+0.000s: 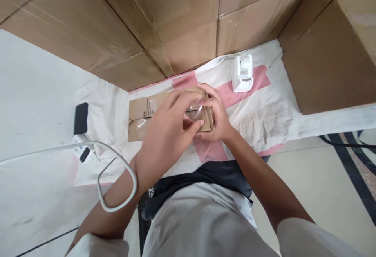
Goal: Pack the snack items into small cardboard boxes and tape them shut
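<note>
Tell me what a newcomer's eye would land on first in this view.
Probably the small cardboard box at center, with the left grip over its top and the right grip around its right end. Next, the large brown cartons filling the top, and the white tape dispenser up and right of the box. At lower left, a pale cable loops across the left forearm.

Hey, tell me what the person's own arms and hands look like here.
The left hand and right hand are bare, without gloves. Loose, plain light-grey sleeves leave the forearms uncovered. A pale cable loops in front of the left one in this view.
</note>
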`<action>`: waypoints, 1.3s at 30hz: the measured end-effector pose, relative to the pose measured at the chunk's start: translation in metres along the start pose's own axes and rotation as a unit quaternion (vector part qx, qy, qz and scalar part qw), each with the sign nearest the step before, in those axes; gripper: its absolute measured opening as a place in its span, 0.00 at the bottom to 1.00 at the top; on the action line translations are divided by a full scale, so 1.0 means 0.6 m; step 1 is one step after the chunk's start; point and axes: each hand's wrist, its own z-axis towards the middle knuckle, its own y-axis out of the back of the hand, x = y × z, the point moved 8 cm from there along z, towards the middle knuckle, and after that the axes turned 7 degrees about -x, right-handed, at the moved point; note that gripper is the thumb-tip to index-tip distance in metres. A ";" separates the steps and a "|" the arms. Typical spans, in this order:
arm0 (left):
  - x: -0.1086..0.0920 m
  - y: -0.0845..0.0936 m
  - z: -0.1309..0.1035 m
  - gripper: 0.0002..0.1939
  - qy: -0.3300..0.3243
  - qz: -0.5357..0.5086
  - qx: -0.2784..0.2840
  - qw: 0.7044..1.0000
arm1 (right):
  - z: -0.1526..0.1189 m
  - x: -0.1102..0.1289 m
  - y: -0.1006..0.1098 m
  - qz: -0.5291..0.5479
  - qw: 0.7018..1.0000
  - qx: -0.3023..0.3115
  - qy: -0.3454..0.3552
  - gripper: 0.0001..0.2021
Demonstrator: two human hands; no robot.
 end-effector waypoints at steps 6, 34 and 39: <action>0.004 -0.002 0.001 0.23 0.012 0.009 0.013 1.000 | -0.001 -0.005 -0.003 -0.001 1.000 0.011 -0.012 0.39; 0.017 0.019 0.012 0.16 0.035 -0.320 -0.034 0.946 | -0.003 0.077 0.024 -0.071 0.997 0.008 0.014 0.35; 0.017 0.029 0.004 0.12 0.030 -0.318 -0.050 0.946 | 0.002 0.139 0.032 -0.161 0.983 -0.088 -0.027 0.10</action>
